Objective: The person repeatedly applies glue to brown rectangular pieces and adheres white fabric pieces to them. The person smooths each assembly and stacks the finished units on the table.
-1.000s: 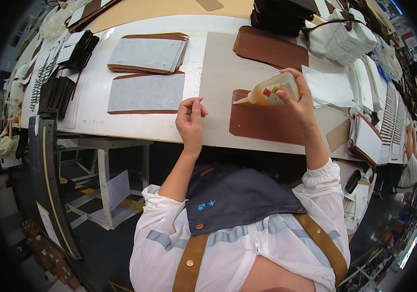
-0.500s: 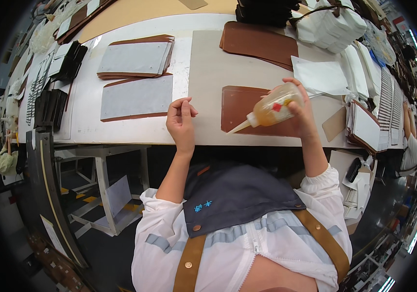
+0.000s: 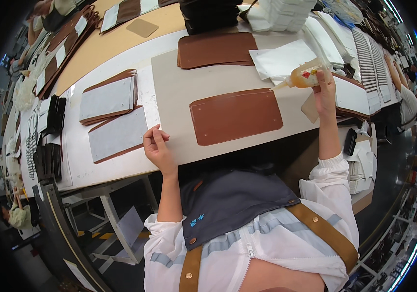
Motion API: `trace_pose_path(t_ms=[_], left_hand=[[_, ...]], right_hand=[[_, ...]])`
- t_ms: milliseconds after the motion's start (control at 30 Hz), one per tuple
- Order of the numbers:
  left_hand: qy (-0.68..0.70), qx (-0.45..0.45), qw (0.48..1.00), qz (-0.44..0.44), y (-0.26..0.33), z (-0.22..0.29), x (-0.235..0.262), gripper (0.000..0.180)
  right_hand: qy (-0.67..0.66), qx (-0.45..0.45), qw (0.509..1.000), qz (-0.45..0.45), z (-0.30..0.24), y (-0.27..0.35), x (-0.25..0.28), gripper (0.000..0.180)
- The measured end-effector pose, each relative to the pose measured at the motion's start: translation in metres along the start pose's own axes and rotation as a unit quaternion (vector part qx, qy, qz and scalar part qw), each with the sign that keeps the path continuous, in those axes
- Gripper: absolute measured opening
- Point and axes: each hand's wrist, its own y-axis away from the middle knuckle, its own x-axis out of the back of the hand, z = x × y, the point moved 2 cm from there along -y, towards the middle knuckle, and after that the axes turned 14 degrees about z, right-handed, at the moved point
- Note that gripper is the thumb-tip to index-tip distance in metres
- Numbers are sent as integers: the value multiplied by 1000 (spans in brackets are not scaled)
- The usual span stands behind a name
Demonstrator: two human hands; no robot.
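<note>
My right hand (image 3: pixel 325 97) grips a clear squeeze bottle (image 3: pixel 306 74) of amber liquid, tilted with its thin nozzle pointing left. The nozzle tip is at the far right corner of a brown leather-like panel (image 3: pixel 237 119), which lies flat on a grey board (image 3: pixel 169 92). I cannot tell whether the tip touches it. A thin pale line runs along the panel's far edge. To the left of the panel, my left hand (image 3: pixel 158 148) is raised with its fingers curled and nothing visible in them. Its closest neighbour is a grey-faced brown panel (image 3: pixel 118 134).
Beyond the panel lies a stack of brown panels (image 3: pixel 215 50), with a black stack (image 3: pixel 208 14) behind it. White sheets (image 3: pixel 284 58) lie near the bottle. Grey-faced panels (image 3: pixel 108 97) are stacked at left, and white-faced panels (image 3: pixel 347 95) at right. Other people work at both sides.
My right hand has carried the bottle from over the panel to its far right corner, uncovering the panel. The nozzle has left the panel's near left corner. The view has turned somewhat.
</note>
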Motion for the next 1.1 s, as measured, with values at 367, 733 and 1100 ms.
trace_pose_path(t_ms=[367,733,1100], left_hand=[[-2,-18,1000,-9,0,0,1,33],[0,-22,1000,-9,-2,-3,2,34],[-8,-20,1000,-14,-2,0,0,35]], right_hand=[[36,20,999,10,3,6,3,67],[83,39,996,-14,5,3,13,69],[85,23,996,-31,-4,29,33,64]])
